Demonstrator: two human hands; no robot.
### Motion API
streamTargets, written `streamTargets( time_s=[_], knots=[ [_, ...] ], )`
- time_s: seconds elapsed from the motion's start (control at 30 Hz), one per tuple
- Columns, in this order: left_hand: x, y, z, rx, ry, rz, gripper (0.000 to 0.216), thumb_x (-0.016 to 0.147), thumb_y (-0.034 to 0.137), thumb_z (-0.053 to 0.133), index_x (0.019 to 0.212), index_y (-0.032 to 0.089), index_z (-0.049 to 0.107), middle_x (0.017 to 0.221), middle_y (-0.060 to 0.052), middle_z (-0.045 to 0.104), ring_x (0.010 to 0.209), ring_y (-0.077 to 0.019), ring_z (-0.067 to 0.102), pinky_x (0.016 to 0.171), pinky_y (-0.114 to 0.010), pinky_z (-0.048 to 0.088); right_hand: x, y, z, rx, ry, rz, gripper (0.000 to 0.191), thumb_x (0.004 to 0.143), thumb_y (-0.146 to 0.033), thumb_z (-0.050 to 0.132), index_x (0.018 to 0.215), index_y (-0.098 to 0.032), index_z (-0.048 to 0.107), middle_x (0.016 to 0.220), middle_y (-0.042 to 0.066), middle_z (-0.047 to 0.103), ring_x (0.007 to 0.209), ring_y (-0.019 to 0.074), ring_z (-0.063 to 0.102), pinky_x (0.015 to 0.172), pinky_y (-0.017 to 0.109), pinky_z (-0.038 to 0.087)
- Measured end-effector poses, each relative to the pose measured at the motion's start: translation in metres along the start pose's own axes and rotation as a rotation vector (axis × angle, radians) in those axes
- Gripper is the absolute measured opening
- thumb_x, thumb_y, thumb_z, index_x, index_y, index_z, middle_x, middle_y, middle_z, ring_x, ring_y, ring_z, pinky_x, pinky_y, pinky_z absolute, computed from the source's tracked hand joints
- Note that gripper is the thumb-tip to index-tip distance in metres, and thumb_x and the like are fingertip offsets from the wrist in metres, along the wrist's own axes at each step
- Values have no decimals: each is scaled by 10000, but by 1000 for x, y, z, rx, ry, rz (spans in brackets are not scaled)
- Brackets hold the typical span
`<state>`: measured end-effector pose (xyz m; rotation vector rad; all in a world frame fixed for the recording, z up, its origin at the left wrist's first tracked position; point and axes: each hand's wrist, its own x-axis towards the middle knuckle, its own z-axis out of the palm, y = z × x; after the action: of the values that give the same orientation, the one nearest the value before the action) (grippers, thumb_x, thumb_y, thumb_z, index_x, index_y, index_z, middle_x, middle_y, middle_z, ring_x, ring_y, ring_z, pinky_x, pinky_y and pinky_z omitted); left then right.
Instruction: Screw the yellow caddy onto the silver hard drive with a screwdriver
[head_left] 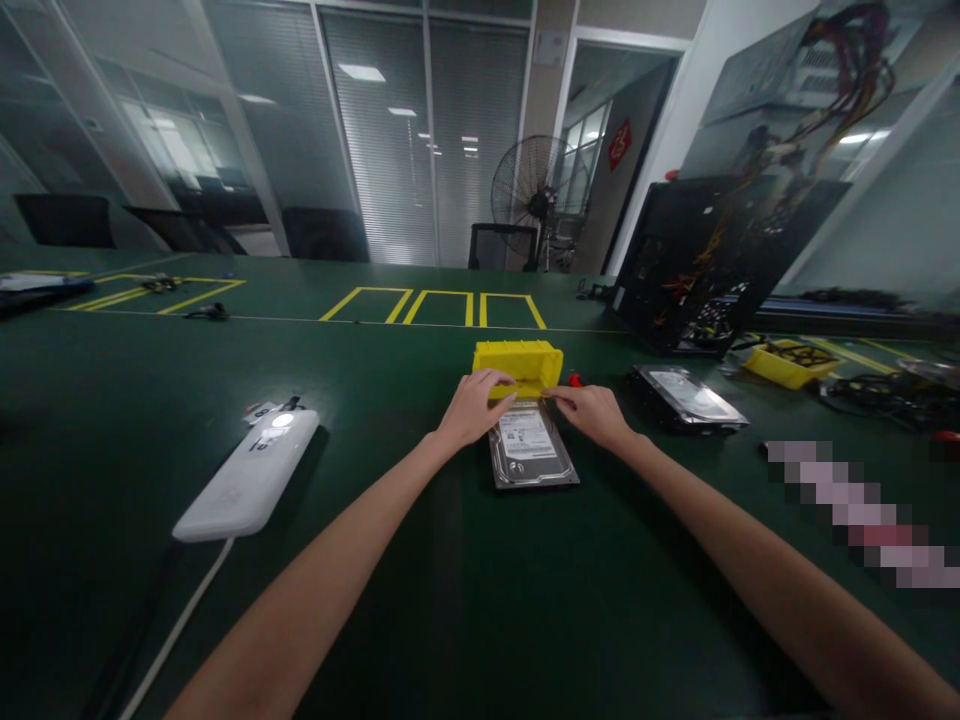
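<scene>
A yellow plastic bin (519, 354) stands on the green table with its open side facing me. Just in front of it a silver hard drive (531, 452) lies flat, its white label facing up. My left hand (476, 405) is at the bin's left front corner, over the drive's far left edge, thumb and fingers apart with nothing visible between them. My right hand (594, 412) is closed in a pinch by the bin's lower right corner; whatever its fingertips hold is too small to make out. A small red object (575, 380) sits behind the right hand, partly hidden.
A second drive (686, 395) lies to the right, before an opened black computer case (690, 260) with hanging wires. Farther right are another yellow bin (787, 368) and tangled cables (892, 390). A white corded power strip or adapter (251, 480) lies left. Yellow tape outlines (439, 292) mark the far table.
</scene>
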<state>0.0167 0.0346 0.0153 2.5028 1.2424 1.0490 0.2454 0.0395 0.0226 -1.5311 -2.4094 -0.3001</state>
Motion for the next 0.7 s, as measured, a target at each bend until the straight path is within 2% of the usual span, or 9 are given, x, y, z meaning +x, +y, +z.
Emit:
streamTargets(
  time_s=[0.1, 0.17, 0.23, 0.3, 0.37, 0.47, 0.53, 0.6, 0.7],
  knots=[
    [11, 11, 3, 4, -70, 12, 209, 876, 278, 504, 1032, 177, 600, 1066, -58, 637, 1005, -209, 579, 910, -391, 430, 2, 7, -5, 35, 68, 127, 345, 895, -284, 394, 1131, -285, 646, 832, 24, 727, 715, 189, 664, 613, 273, 408],
    [18, 22, 4, 60, -148, -14, 242, 851, 291, 542, 1045, 169, 621, 1078, -76, 645, 1014, -236, 583, 889, -410, 449, 4, 14, -8, 52, 75, 278, 338, 904, -346, 377, 1139, -283, 612, 838, 32, 715, 766, 212, 670, 636, 287, 425],
    [24, 33, 5, 112, -251, -108, 302, 835, 339, 566, 1071, 160, 631, 1079, -99, 649, 985, -256, 597, 831, -409, 479, 5, 21, -8, 39, -10, 451, 422, 888, -479, 375, 1181, -232, 551, 897, 85, 701, 850, 276, 669, 670, 337, 452],
    [28, 41, 5, 172, -350, -131, 365, 845, 415, 543, 1074, 149, 642, 1050, -106, 659, 959, -261, 606, 820, -406, 481, 4, 27, -5, 18, -149, 561, 614, 834, -622, 379, 1213, -152, 496, 1013, 167, 667, 945, 347, 645, 731, 412, 468],
    [30, 46, 7, 227, -378, -105, 414, 874, 449, 485, 1100, 138, 637, 1059, -108, 658, 988, -262, 593, 858, -410, 457, 5, 31, 2, 26, -263, 575, 693, 803, -675, 385, 1204, -118, 483, 1129, 214, 612, 1027, 376, 609, 793, 460, 462],
    [28, 48, 13, 267, -361, -70, 458, 907, 459, 413, 1151, 126, 609, 1109, -116, 640, 1038, -262, 566, 904, -418, 416, 12, 38, 8, 130, -299, 556, 593, 808, -611, 465, 1137, -121, 523, 1113, 210, 611, 1041, 356, 602, 821, 460, 462],
    [26, 47, 18, 276, -331, -62, 475, 916, 470, 384, 1144, 117, 604, 1113, -119, 634, 1041, -258, 560, 915, -419, 397, 22, 44, 3, 310, -252, 548, 515, 796, -565, 530, 1012, -99, 567, 988, 187, 640, 976, 316, 625, 804, 411, 479],
    [23, 45, 24, 287, -289, -60, 482, 919, 479, 366, 1113, 111, 608, 1104, -120, 634, 1043, -256, 554, 922, -418, 379, 35, 51, -13, 425, -184, 533, 462, 847, -558, 446, 911, -116, 563, 866, 121, 634, 841, 227, 642, 728, 335, 508],
    [21, 42, 29, 303, -244, -68, 501, 919, 495, 344, 1125, 109, 588, 1124, -122, 624, 1063, -259, 540, 931, -416, 354, 57, 55, -48, 972, 251, 447, 328, 823, -479, 532, 924, -168, 506, 756, 18, 569, 634, 114, 584, 605, 250, 521]
  ],
)
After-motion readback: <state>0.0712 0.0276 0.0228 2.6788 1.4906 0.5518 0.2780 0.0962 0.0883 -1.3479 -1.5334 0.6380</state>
